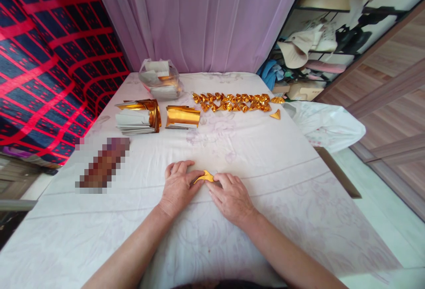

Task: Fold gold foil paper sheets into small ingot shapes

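Now, gold paper [205, 176] pinched, between both hands' fingers [194, 183]

Both bare forearms reach toward twelve o'clock; left hand [177, 187] and right hand [231, 196] lie palm-down, fingertips meeting, pinching together.

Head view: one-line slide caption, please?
Both hands, left and right, press a gold foil paper piece on the white tablecloth.

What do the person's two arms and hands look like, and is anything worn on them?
Both forearms are bare as far as the picture shows: no sleeves, no gloves. The left hand and the right hand show no ring, watch or bracelet that I can see. The fingers are uncovered, with short nails.
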`<action>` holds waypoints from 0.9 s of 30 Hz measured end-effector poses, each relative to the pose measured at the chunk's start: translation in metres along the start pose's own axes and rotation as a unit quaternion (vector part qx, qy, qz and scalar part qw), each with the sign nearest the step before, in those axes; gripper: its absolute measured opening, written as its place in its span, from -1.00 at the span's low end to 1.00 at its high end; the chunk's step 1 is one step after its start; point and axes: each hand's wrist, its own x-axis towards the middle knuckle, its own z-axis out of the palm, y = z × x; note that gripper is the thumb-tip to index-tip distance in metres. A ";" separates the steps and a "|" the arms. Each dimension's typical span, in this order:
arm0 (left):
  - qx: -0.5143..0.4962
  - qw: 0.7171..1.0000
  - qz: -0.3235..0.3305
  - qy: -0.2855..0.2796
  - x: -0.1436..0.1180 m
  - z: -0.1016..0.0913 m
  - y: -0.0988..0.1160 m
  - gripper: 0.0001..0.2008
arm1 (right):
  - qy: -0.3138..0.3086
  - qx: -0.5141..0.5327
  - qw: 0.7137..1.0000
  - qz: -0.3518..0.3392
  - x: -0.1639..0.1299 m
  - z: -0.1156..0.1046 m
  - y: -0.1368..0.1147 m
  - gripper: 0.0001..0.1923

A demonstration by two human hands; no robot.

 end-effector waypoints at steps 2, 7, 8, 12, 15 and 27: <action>0.002 1.000 -0.001 0.003 0.000 0.000 0.000 -0.81 | 0.006 0.004 1.000 0.004 -0.003 0.001 0.002 -0.71; 0.003 1.000 -0.010 -0.007 0.001 0.000 0.002 -0.80 | 0.015 0.009 0.999 0.031 -0.013 0.001 0.009 -0.72; 0.002 1.000 -0.012 -0.008 0.001 -0.001 0.003 -0.80 | 0.019 0.010 0.999 0.033 -0.014 0.001 0.010 -0.73; 0.000 1.000 -0.019 -0.008 0.002 -0.001 0.004 -0.81 | 0.021 0.012 0.999 0.031 -0.014 0.000 0.012 -0.73; 0.001 1.000 -0.023 -0.007 0.002 -0.001 0.005 -0.81 | 0.015 0.004 0.999 0.031 -0.013 -0.001 0.010 -0.75; 0.004 1.000 -0.013 -0.008 0.001 0.001 0.003 -0.80 | 0.008 0.002 0.999 0.040 -0.008 -0.001 -0.002 -0.72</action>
